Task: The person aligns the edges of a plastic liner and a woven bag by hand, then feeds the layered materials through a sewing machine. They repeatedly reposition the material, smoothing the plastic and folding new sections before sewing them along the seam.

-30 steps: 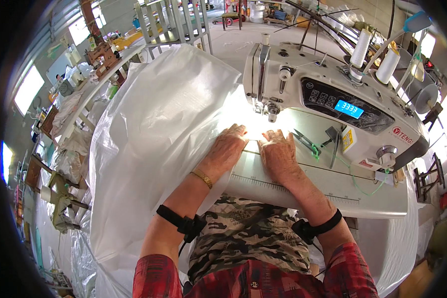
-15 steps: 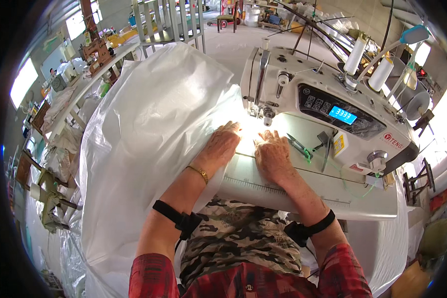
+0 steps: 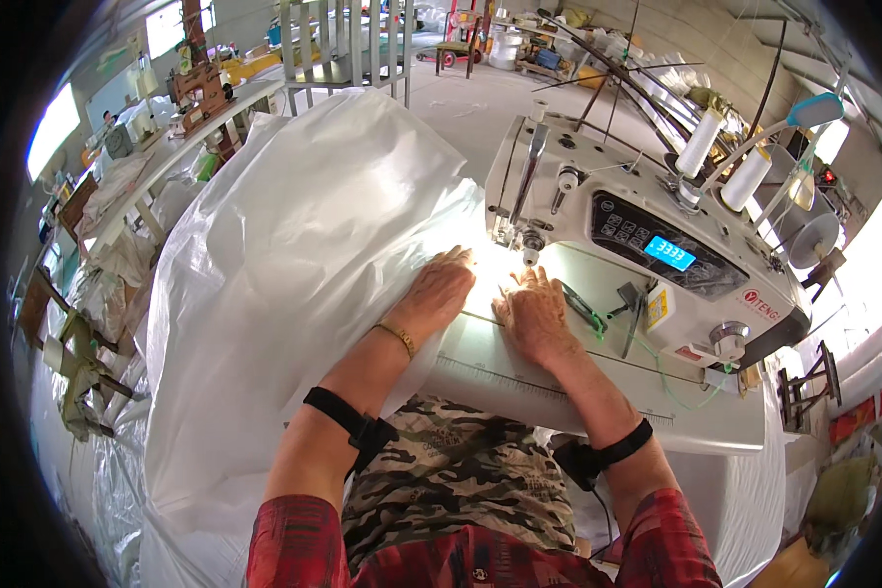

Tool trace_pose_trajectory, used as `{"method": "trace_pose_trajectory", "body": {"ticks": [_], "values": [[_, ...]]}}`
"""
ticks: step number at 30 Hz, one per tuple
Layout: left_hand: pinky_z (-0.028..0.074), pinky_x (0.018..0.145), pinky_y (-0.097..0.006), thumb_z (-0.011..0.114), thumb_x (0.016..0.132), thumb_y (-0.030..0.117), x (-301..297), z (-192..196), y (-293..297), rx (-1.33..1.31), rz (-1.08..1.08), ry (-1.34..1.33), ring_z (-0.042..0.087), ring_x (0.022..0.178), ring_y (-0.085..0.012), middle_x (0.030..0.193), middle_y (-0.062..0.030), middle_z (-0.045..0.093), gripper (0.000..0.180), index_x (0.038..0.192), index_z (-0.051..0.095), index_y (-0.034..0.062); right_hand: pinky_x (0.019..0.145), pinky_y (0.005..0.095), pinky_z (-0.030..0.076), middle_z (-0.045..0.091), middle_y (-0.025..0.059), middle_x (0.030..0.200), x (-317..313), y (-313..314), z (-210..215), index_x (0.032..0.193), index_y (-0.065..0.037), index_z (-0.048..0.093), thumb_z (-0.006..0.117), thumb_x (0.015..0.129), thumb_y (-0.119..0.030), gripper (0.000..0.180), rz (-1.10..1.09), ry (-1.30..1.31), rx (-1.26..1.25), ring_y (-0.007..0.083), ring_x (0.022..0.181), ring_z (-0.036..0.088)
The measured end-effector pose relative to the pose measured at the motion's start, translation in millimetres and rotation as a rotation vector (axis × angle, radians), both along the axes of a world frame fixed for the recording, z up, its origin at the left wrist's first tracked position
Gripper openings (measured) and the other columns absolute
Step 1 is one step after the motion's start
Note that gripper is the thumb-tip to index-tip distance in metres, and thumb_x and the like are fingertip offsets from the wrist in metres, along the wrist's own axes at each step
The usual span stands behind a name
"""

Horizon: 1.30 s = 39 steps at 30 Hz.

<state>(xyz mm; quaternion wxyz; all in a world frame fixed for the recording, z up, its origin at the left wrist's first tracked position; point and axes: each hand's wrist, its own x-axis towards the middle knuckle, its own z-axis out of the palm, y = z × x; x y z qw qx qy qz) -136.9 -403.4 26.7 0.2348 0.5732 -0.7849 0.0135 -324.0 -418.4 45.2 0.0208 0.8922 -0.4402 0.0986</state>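
A large white translucent plastic sheet spreads over the left side and runs to the needle area of a white sewing machine. On the sheet's right part lies my left hand, flat, its fingers stretched toward the needle. My right hand rests on the machine bed just right of it, fingers reaching forward and pressed down near the presser foot. Lamp glare washes out the fingertips and the material under the needle. Beside my right hand lie dark thread snips with a green cord.
Two white thread cones stand behind the machine head, near a bent lamp with a blue head. A ruler scale runs along the table's front. At left is a bench with a brown sewing machine; a metal rack stands beyond the sheet.
The view has tilted slightly, so the machine sits a little lower in the picture. Both hands stay by the needle, with little visible movement against the sheet.
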Motion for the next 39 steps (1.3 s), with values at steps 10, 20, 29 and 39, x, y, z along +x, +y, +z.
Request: {"method": "trace_pose_trajectory", "body": {"ticks": [10, 20, 29, 39], "values": [[0.037, 0.112, -0.043, 0.047, 0.088, 0.003, 3, -16, -13, -0.118, -0.026, -0.022, 0.051, 0.125, -0.0395, 0.124, -0.0328, 0.056, 0.028, 0.108, 0.060, -0.0113, 0.104, 0.0486, 0.034, 0.058, 0.0230, 0.127, 3, -7, -4, 0.101, -0.003, 0.073, 0.053, 0.096, -0.035, 0.038, -0.015, -0.029, -0.005, 0.0344, 0.127, 0.046], [0.034, 0.115, -0.043, 0.047, 0.087, -0.001, -3, 8, 3, 0.048, 0.048, 0.052, 0.047, 0.130, -0.0379, 0.130, -0.0317, 0.052, 0.035, 0.118, 0.055, -0.0131, 0.106, 0.0486, 0.033, 0.053, 0.0254, 0.134, 5, -5, -1, 0.104, -0.004, 0.073, 0.051, 0.097, -0.037, 0.041, -0.047, 0.027, 0.016, 0.0337, 0.131, 0.043], [0.032, 0.115, -0.043, 0.042, 0.090, 0.011, -3, 1, -8, -0.005, 0.015, -0.080, 0.050, 0.128, -0.0357, 0.129, -0.0293, 0.056, 0.036, 0.110, 0.061, -0.0125, 0.104, 0.0491, 0.035, 0.052, 0.0252, 0.134, 6, -6, -3, 0.107, -0.003, 0.072, 0.050, 0.097, -0.039, 0.043, -0.046, 0.014, -0.021, 0.0345, 0.131, 0.044], [0.038, 0.111, -0.043, 0.048, 0.085, -0.001, -3, -1, -5, -0.106, -0.016, -0.053, 0.051, 0.125, -0.0399, 0.126, -0.0323, 0.055, 0.036, 0.119, 0.056, -0.0128, 0.106, 0.0500, 0.031, 0.051, 0.0232, 0.136, 4, -3, -7, 0.119, -0.005, 0.066, 0.051, 0.097, -0.039, 0.044, -0.062, -0.018, -0.025, 0.0359, 0.132, 0.041]]}}
